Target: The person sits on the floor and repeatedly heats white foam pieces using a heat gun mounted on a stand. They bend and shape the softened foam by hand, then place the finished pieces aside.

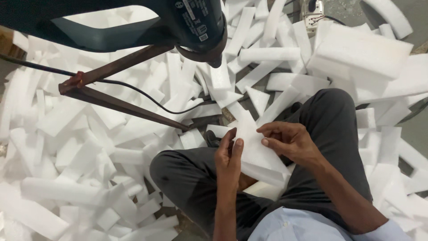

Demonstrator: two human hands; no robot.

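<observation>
From where I watch, the foam piece [257, 151] sits right between the two hands, held above the lap of the seated person in dark trousers [191, 178]. Its long axis runs from a narrow tip pointing up and away, toward the tool overhead, down to a wider end near the body — slightly slanted to the right as it comes closer. The left hand [228, 161] grips the left edge, thumb laid flat on the top face and fingers curled behind. The right hand [289, 140] pinches the right edge higher up, fingers bent over the face. Both are closed on it and neither is clearly nearer; the right one sits a little farther out along the length.

The piece is white, soft-looking sheet foam, tapering like a wedge, with a visible thick edge along the lower side that looks layered or folded.

Around the legs the floor is heaped with white foam offcuts [80, 151]. A dark power tool [196, 24] hangs above on rusty metal bars [116, 105], its black cable [133, 89] trailing across the scraps.
</observation>
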